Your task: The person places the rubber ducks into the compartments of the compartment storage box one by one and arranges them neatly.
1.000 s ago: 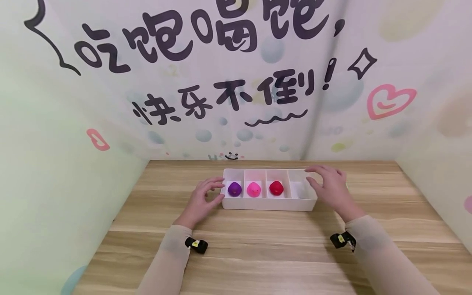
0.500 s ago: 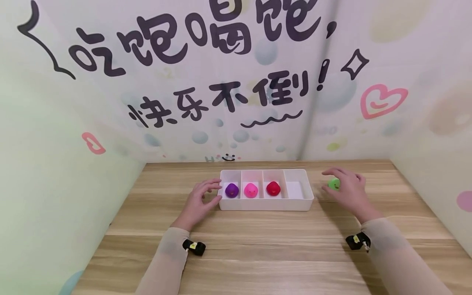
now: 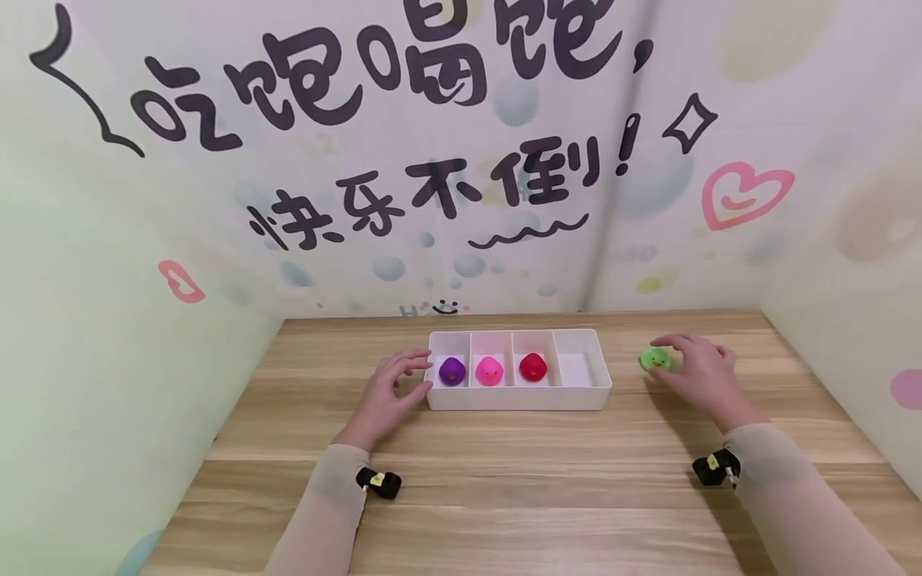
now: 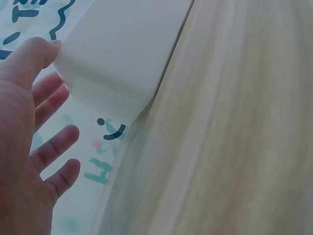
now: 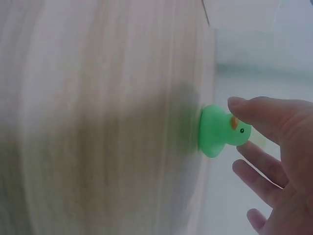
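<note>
A long white divided box (image 3: 519, 399) stands near the back of the table. From left to right, three of its compartments hold a purple rubber duck (image 3: 452, 371), a pink one and a red one; the rightmost holds nothing. My left hand (image 3: 389, 396) touches the box's left end with thumb and fingertips, its other fingers spread loose in the left wrist view. Right of the box, a green rubber duck (image 5: 215, 132) stands upright on the table. My right hand (image 3: 702, 376) has thumb and index finger round the duck's head; its other fingers stay apart from it.
The wood-grain table (image 3: 519, 496) meets a printed back wall (image 3: 432, 272) just behind the box. Pale side walls rise at left and right. A small black camera (image 3: 379, 483) sits on each wrist.
My right hand has moved right from the box's right end to the green duck, its thumb and index finger now round the duck's head. My left hand stays at the box's left end.
</note>
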Available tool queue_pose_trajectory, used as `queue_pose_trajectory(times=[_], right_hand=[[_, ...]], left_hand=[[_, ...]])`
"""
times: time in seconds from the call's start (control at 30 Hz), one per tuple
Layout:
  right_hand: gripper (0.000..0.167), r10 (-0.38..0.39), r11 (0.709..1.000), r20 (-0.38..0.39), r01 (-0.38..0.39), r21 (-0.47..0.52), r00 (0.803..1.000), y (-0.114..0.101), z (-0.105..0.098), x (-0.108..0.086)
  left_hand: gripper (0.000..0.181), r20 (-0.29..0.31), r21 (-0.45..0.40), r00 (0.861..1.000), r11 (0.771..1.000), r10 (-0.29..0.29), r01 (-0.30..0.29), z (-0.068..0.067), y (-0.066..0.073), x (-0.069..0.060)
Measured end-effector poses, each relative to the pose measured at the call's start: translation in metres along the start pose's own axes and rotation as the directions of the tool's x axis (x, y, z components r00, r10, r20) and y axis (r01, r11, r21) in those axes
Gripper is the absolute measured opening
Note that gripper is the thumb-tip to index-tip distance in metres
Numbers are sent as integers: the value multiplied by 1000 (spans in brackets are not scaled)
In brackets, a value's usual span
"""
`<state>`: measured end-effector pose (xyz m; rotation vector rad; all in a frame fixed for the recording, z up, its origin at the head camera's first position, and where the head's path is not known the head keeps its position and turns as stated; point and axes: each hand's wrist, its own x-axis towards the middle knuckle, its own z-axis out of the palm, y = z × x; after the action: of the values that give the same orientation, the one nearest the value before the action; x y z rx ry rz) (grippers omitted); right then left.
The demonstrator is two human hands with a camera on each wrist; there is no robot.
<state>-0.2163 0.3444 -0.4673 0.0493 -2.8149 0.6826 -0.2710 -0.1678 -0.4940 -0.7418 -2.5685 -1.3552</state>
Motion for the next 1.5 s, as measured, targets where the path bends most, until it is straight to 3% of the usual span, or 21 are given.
queue_pose_trajectory(times=[0.8,1.5], right_hand=[[35,3,1000,-25,-3,16,1000,6,1,0],[32,-75,997,-113,75,-1,991,-20,-1,9]], left_hand=[[29,-8,17,1000,1000,9,-9,2,-1,0],[28,-3,9,1000,1000,-5,5,1,-2,0]])
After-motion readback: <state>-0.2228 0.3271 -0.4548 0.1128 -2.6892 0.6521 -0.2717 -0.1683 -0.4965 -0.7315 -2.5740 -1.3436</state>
